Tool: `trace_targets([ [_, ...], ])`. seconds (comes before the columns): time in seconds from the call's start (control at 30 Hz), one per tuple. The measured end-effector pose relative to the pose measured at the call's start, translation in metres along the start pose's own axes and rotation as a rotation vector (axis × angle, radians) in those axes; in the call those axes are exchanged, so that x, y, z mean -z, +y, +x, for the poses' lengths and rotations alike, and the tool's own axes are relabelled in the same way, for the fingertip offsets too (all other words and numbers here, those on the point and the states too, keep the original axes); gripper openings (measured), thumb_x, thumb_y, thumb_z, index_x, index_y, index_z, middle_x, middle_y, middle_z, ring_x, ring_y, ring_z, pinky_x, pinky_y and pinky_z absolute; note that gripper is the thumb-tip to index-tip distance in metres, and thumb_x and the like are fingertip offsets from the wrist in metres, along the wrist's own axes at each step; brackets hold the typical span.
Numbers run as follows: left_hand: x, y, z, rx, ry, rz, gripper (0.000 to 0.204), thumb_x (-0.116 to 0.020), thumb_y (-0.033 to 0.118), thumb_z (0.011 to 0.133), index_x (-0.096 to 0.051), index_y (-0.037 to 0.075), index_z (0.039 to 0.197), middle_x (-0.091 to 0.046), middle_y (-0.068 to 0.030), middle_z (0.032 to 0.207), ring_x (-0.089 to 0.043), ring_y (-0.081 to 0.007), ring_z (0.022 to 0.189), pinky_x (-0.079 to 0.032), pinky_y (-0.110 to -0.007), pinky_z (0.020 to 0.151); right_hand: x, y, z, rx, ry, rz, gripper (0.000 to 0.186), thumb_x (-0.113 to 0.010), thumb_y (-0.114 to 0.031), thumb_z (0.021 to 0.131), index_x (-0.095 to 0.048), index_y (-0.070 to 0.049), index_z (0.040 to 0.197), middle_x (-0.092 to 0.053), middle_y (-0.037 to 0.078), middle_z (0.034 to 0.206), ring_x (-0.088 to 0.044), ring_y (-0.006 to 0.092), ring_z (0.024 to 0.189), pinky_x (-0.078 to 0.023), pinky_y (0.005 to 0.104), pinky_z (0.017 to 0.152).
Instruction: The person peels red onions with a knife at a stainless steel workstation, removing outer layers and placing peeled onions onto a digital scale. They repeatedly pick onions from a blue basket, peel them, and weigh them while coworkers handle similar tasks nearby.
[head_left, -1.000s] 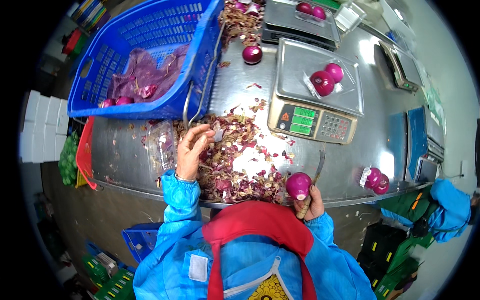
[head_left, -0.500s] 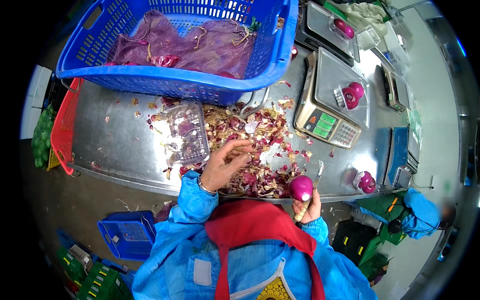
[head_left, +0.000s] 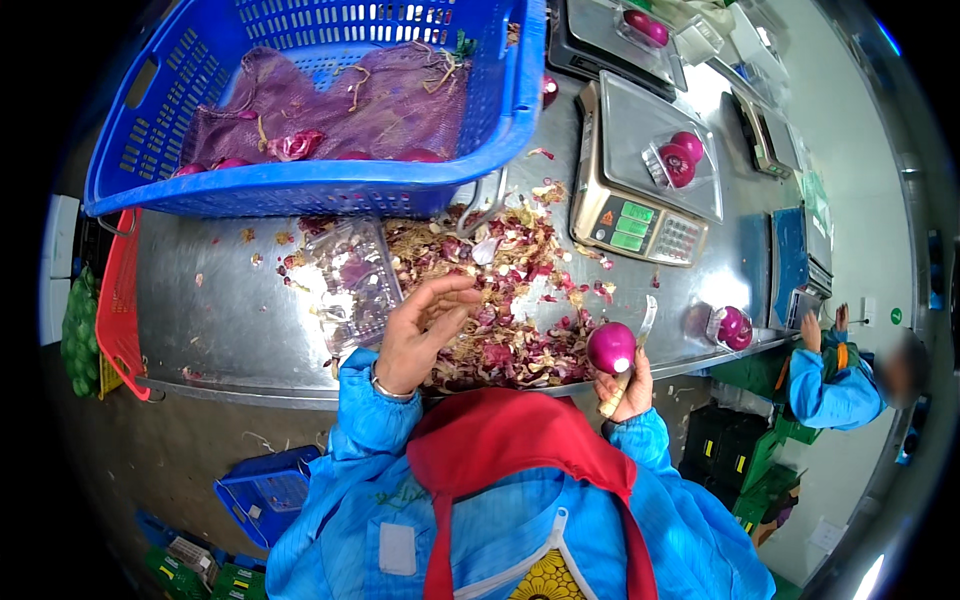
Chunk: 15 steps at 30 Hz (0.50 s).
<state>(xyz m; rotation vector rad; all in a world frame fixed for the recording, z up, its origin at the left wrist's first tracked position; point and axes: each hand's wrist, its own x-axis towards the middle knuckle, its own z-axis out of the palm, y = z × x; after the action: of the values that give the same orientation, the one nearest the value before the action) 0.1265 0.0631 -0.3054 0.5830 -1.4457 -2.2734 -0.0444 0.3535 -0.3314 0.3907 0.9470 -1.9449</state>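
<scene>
My left hand (head_left: 412,340) hovers over the heap of dry red onion skins (head_left: 500,330), fingers loosely bent and apart, with nothing visible in it. In my right hand (head_left: 632,396) are a peeled red onion (head_left: 612,347) and a knife (head_left: 648,320). The onion's pale cut end faces me. The knife's blade points up and away, and its light handle lies under my fingers. Beside my left hand, a clear plastic tray (head_left: 352,275) rests on the steel table (head_left: 225,300).
A blue crate (head_left: 320,185) with a purple mesh bag (head_left: 340,120) and onions stands at the far left. To the right, a scale (head_left: 630,225) bears a tray of red onions (head_left: 678,160). More packed onions (head_left: 735,327) lie near the right edge. A co-worker (head_left: 830,380) is at far right.
The view has shifted slightly, so crate and scale appear further left. Both hands keep nearly the same pose, the right still gripping onion and knife. The co-worker's raised hands have come into sight.
</scene>
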Motion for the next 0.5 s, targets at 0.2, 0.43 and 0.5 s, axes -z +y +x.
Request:
trace_targets([
  [0.2, -0.041, -0.008, 0.013, -0.009, 0.012, 0.061, 0.032, -0.055, 0.011, 0.090, -0.050, 0.001, 0.121, -0.060, -0.0107, 0.109, -0.056, -0.0155, 0.100, -0.044, -0.027, 0.085, 0.019, -0.046, 0.007, 0.039, 0.084, -0.127, 0.035, -0.056, -0.035, 0.088, -0.051, -0.009, 0.110, -0.059, 0.009, 0.084, -0.045, 0.0147, 0.045, -0.038, 0.0275, 0.037],
  [0.43, -0.118, 0.023, 0.075, -0.136, 0.012, 0.284, 0.033, -0.057, 0.011, 0.088, -0.051, 0.000, 0.119, -0.060, -0.0115, 0.108, -0.057, -0.0167, 0.099, -0.045, -0.028, 0.087, 0.045, -0.094, 0.004, 0.134, -0.001, -0.292, 0.043, -0.061, -0.026, 0.085, -0.045, -0.004, 0.118, -0.056, 0.008, 0.072, -0.046, 0.0130, 0.042, -0.039, 0.0261, 0.036],
  [0.5, -0.142, 0.037, 0.102, -0.210, -0.015, 0.317, 0.033, -0.057, 0.011, 0.088, -0.051, 0.000, 0.119, -0.061, -0.0113, 0.108, -0.057, -0.0162, 0.099, -0.045, -0.028, 0.087, 0.053, -0.100, 0.002, 0.122, -0.001, -0.278, 0.045, -0.062, -0.023, 0.084, -0.043, -0.004, 0.120, -0.056, 0.008, 0.071, -0.048, 0.0125, 0.043, -0.040, 0.0257, 0.037],
])
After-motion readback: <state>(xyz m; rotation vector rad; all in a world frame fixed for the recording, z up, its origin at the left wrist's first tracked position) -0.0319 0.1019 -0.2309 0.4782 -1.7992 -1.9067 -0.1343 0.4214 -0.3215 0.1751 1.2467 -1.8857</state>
